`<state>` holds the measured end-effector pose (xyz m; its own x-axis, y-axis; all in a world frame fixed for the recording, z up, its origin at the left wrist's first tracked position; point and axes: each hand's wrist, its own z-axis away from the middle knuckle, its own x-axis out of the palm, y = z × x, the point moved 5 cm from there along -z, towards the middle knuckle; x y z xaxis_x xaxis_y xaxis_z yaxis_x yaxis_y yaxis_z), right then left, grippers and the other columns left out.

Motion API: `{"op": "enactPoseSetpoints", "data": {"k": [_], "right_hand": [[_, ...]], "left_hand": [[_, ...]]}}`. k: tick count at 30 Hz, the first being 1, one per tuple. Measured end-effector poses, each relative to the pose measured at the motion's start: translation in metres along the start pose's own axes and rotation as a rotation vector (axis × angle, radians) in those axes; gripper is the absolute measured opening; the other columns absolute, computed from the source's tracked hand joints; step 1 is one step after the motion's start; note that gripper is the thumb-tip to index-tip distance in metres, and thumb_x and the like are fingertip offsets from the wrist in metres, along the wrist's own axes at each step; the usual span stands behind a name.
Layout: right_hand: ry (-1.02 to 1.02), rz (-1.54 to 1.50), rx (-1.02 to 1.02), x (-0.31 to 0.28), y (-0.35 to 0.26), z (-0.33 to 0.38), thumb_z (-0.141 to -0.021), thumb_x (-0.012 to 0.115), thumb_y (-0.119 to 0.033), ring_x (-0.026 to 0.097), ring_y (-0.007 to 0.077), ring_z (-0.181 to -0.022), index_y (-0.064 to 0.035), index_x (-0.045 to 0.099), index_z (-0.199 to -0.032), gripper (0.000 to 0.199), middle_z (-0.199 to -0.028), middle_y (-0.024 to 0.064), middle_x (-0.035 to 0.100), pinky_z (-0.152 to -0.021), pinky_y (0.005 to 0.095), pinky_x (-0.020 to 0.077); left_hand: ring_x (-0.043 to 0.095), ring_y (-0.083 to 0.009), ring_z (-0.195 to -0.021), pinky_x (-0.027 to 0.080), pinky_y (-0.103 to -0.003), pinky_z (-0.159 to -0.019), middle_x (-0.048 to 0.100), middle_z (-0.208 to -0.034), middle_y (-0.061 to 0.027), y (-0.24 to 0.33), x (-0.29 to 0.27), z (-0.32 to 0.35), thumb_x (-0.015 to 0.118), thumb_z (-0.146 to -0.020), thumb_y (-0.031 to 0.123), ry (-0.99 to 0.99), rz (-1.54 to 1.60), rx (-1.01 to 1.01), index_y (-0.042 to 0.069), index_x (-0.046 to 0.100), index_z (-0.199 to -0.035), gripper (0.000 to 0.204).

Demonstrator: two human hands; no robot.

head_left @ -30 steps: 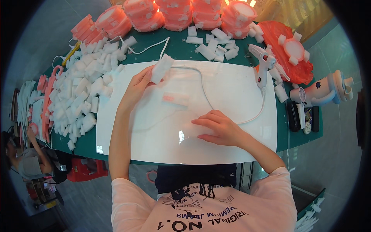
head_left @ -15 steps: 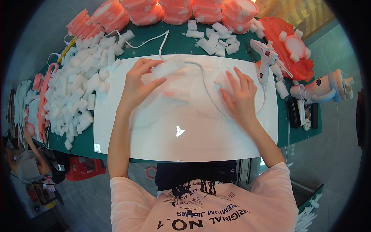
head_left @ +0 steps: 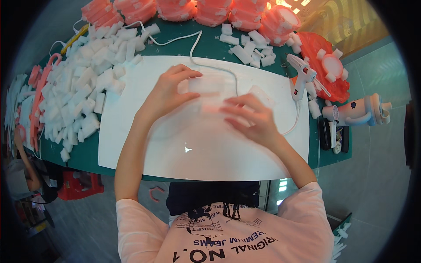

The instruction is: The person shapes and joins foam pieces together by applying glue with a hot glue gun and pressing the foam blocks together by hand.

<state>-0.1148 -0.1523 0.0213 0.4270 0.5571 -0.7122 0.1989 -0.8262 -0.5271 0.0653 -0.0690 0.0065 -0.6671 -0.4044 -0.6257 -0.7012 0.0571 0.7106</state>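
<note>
1. Over the far half of the glossy white board (head_left: 188,164) on the green counter (head_left: 210,41), the head view shows our white foam block (head_left: 209,86); we cannot tell whether it rests there or hangs just above.
2. Our left hand (head_left: 172,93) curves its thumb and fingers around the block's left end. They look set at its edges, though how firmly they grip we cannot tell. Foam like this probably dents, so we do well to keep the pinch light and even.
3. Our right hand (head_left: 253,117) is blurred, its fingers spread and apparently holding nothing, near the block's right end. We should bring them in slowly and level, so they steady that end rather than knock it askew.
4. Just past the block bends a pale cable (head_left: 236,81); we keep both wrists clear of it, and of the glue gun (head_left: 301,79) by the board's far right corner.
5. Left of the board, a heap of foam pieces (head_left: 83,90) crowds close, so our left elbow is best kept tucked in.
</note>
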Motion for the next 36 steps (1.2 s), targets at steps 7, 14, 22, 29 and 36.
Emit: {"op": "enactPoseSetpoints", "data": {"k": [7,14,22,29,36], "right_hand": [[0.006,0.020,0.120,0.014,0.031,0.002,-0.068,0.072,-0.003,0.060,0.0192,-0.083,-0.0099,0.069,-0.090,0.023,-0.101,0.0068,0.060,-0.068,0.0275,0.0497],[0.011,-0.047,0.168,0.014,0.035,0.007,-0.069,0.070,-0.002,0.060,0.0213,-0.082,-0.0080,0.067,-0.085,0.018,-0.097,0.0074,0.059,-0.067,0.0296,0.0510],[-0.023,-0.084,0.186,0.011,0.036,0.009,-0.067,0.071,-0.001,0.061,0.0218,-0.082,-0.0058,0.066,-0.086,0.020,-0.097,0.0071,0.060,-0.070,0.0296,0.0507],[-0.010,-0.138,0.215,0.011,0.043,0.010,-0.066,0.072,0.000,0.061,0.0212,-0.082,-0.0040,0.066,-0.088,0.023,-0.093,0.0077,0.062,-0.070,0.0290,0.0506],[0.023,-0.258,0.341,0.005,0.053,0.009,-0.066,0.073,0.000,0.062,0.0198,-0.079,-0.0025,0.067,-0.089,0.024,-0.092,0.0082,0.063,-0.070,0.0280,0.0503]], "left_hand": [[0.054,-0.0205,-0.086,0.045,-0.030,-0.075,0.057,-0.098,-0.0086,0.001,0.045,0.008,0.077,-0.063,0.007,-0.226,0.134,-0.006,0.006,0.054,-0.112,0.054],[0.056,-0.0206,-0.082,0.046,-0.029,-0.074,0.056,-0.096,-0.0076,0.004,0.044,0.008,0.075,-0.064,0.005,-0.290,0.119,-0.038,0.006,0.059,-0.102,0.042],[0.055,-0.0249,-0.088,0.047,-0.032,-0.078,0.055,-0.098,-0.0095,0.004,0.046,0.008,0.073,-0.065,0.006,-0.329,0.090,-0.079,0.005,0.058,-0.103,0.041],[0.059,-0.0209,-0.079,0.048,-0.028,-0.070,0.061,-0.095,-0.0080,0.005,0.041,0.007,0.073,-0.069,0.007,-0.278,0.120,-0.026,0.005,0.065,-0.103,0.035],[0.061,-0.0215,-0.076,0.049,-0.028,-0.068,0.064,-0.093,-0.0105,0.011,0.042,0.008,0.071,-0.072,0.007,-0.229,0.019,0.015,0.004,0.067,-0.100,0.028]]}}
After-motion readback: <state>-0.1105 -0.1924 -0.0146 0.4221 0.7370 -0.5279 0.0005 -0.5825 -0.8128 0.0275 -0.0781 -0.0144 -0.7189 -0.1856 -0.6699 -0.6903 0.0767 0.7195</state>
